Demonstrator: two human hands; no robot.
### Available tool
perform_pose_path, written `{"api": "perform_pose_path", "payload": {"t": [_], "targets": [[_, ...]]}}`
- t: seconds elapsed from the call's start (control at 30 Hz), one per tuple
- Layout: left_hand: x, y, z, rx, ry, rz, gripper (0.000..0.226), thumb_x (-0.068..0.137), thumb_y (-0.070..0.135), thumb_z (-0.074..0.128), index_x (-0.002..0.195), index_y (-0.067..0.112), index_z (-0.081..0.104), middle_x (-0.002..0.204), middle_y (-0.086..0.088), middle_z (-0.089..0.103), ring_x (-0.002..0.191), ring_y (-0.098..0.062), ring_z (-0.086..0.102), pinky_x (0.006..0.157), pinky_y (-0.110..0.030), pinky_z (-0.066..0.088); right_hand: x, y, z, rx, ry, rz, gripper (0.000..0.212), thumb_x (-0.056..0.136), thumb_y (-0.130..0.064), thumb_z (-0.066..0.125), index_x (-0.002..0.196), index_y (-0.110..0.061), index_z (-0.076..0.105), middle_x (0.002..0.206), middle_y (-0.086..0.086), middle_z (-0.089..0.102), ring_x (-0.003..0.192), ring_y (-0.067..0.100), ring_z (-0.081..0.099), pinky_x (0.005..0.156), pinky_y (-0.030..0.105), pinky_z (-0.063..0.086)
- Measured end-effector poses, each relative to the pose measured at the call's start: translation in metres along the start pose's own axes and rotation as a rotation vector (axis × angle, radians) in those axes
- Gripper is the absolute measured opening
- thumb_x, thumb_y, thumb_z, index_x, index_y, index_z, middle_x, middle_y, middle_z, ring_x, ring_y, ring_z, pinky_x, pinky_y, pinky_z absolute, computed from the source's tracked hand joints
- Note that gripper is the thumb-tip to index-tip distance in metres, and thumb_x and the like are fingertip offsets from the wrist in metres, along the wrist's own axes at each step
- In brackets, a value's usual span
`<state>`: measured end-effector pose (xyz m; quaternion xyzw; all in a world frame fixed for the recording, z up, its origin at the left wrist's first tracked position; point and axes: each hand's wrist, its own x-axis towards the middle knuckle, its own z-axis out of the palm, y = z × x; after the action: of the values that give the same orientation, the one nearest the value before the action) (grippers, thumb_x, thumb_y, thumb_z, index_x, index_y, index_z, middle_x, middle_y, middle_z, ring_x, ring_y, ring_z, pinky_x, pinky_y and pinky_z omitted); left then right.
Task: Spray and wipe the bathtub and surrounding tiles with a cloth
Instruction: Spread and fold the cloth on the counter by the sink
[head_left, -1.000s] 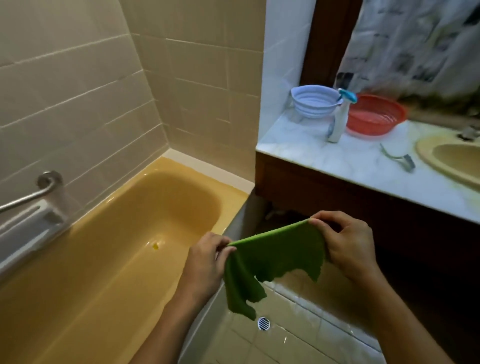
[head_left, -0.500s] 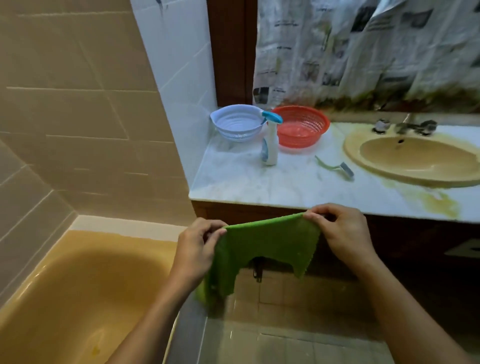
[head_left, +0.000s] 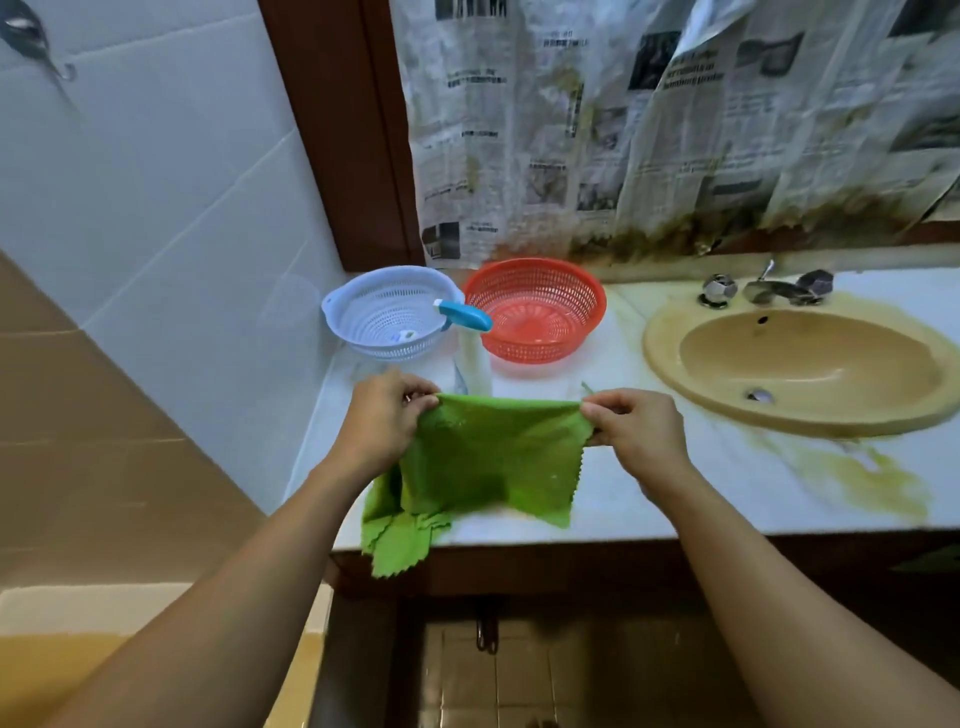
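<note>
Cloth of green colour (head_left: 493, 457) hangs stretched between 2 hands above the marble counter (head_left: 675, 499). The left hand (head_left: 382, 421) pinches its upper left corner with curled fingers, and the right hand (head_left: 636, 428) pinches the upper right corner in the same way. The lower left part of the cloth droops over the counter edge. Just behind it stands the spray bottle (head_left: 470, 338), before a white basket (head_left: 384, 312) and a red basket (head_left: 535, 312). The yellow bathtub (head_left: 47, 660) shows at lower left.

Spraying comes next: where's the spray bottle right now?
Head view, centre: the spray bottle stands on the counter between the white basket and the red basket, just behind the cloth.
</note>
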<state>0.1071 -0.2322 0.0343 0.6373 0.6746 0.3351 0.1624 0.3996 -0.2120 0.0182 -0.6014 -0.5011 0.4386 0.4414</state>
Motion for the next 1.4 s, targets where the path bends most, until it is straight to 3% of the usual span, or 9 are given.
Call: {"api": "perform_pose_path", "payload": {"t": [0.13, 0.27, 0.43, 0.6, 0.7, 0.83, 1.0, 1.33, 1.4], "targets": [[0.032, -0.023, 0.030, 0.043, 0.099, -0.085, 0.014, 0.091, 0.008, 0.073, 0.102, 0.014, 0.079, 0.098, -0.003, 0.071, 0.093, -0.021, 0.065, 0.093, -0.034, 0.050, 0.045, 0.014, 0.020, -0.011, -0.042, 0.077, 0.016, 0.085, -0.001, 0.077, 0.081, -0.016, 0.075, 0.079, 0.008, 0.074, 0.063, 0.027, 0.074, 0.077, 0.050, 0.062], [0.024, -0.023, 0.073, 0.105, 0.167, -0.059, 0.024, 0.085, 0.008, 0.078, 0.108, 0.015, 0.076, 0.105, -0.003, 0.059, 0.100, -0.021, 0.058, 0.096, -0.034, 0.047, 0.066, 0.016, 0.039, -0.059, -0.138, 0.115, 0.010, 0.083, -0.001, 0.079, 0.082, -0.010, 0.076, 0.073, 0.004, 0.072, 0.052, 0.017, 0.067, 0.062, 0.032, 0.062], [-0.001, 0.012, 0.131, -0.333, -0.059, -0.259, 0.019, 0.080, 0.023, 0.087, 0.097, 0.023, 0.078, 0.090, 0.012, 0.075, 0.084, 0.003, 0.068, 0.079, -0.015, 0.051, 0.079, 0.015, 0.056, 0.028, -0.249, 0.191, 0.006, 0.084, -0.001, 0.079, 0.084, -0.007, 0.077, 0.072, 0.007, 0.075, 0.063, 0.025, 0.068, 0.072, 0.042, 0.063], [0.005, 0.024, 0.138, -0.624, 0.009, -0.419, 0.013, 0.082, 0.020, 0.085, 0.092, 0.024, 0.078, 0.086, 0.010, 0.078, 0.083, -0.004, 0.072, 0.080, -0.022, 0.056, 0.078, -0.001, 0.060, 0.011, -0.339, 0.112, 0.015, 0.089, -0.002, 0.072, 0.093, -0.015, 0.078, 0.082, 0.004, 0.078, 0.078, 0.018, 0.075, 0.072, 0.023, 0.055], [0.012, 0.020, 0.126, -0.620, 0.037, -0.436, 0.003, 0.086, 0.017, 0.081, 0.086, 0.020, 0.079, 0.081, 0.006, 0.077, 0.078, -0.009, 0.071, 0.077, -0.031, 0.057, 0.074, -0.006, 0.059, 0.043, -0.378, 0.096, 0.022, 0.093, 0.000, 0.066, 0.099, -0.019, 0.076, 0.087, 0.006, 0.079, 0.086, 0.018, 0.076, 0.081, 0.031, 0.055], [0.021, 0.009, 0.102, -0.646, 0.026, -0.473, 0.005, 0.087, 0.022, 0.081, 0.091, 0.020, 0.079, 0.084, 0.005, 0.078, 0.086, -0.014, 0.074, 0.086, -0.040, 0.060, 0.057, 0.003, 0.063, -0.052, -0.335, 0.087, 0.020, 0.085, -0.019, 0.081, 0.105, -0.022, 0.078, 0.092, -0.006, 0.079, 0.088, 0.005, 0.072, 0.080, 0.021, 0.055], [0.032, 0.005, 0.076, -0.661, 0.032, -0.495, 0.007, 0.084, 0.024, 0.083, 0.086, 0.018, 0.080, 0.078, 0.002, 0.077, 0.076, -0.015, 0.073, 0.085, -0.046, 0.062, 0.020, 0.024, 0.087, -0.325, -0.303, 0.011, 0.016, 0.076, -0.030, 0.089, 0.088, -0.027, 0.079, 0.083, -0.014, 0.076, 0.078, -0.005, 0.068, 0.070, 0.009, 0.047], [0.046, 0.020, 0.040, -0.663, 0.038, -0.500, 0.015, 0.078, 0.020, 0.088, 0.072, 0.013, 0.077, 0.070, -0.003, 0.075, 0.063, -0.020, 0.073, 0.072, -0.043, 0.065, 0.006, 0.011, 0.130, -0.234, -0.076, 0.000, 0.019, 0.076, -0.036, 0.087, 0.086, -0.023, 0.076, 0.074, -0.012, 0.072, 0.073, -0.005, 0.066, 0.067, 0.011, 0.050], [0.048, 0.022, 0.036, -0.663, 0.032, -0.496, 0.014, 0.078, 0.018, 0.088, 0.073, 0.012, 0.077, 0.070, -0.003, 0.075, 0.065, -0.021, 0.074, 0.072, -0.042, 0.065, 0.009, 0.009, 0.135, -0.231, -0.037, -0.013, 0.012, 0.081, -0.033, 0.082, 0.086, -0.023, 0.077, 0.074, -0.012, 0.073, 0.074, -0.002, 0.067, 0.075, 0.022, 0.056]]}}
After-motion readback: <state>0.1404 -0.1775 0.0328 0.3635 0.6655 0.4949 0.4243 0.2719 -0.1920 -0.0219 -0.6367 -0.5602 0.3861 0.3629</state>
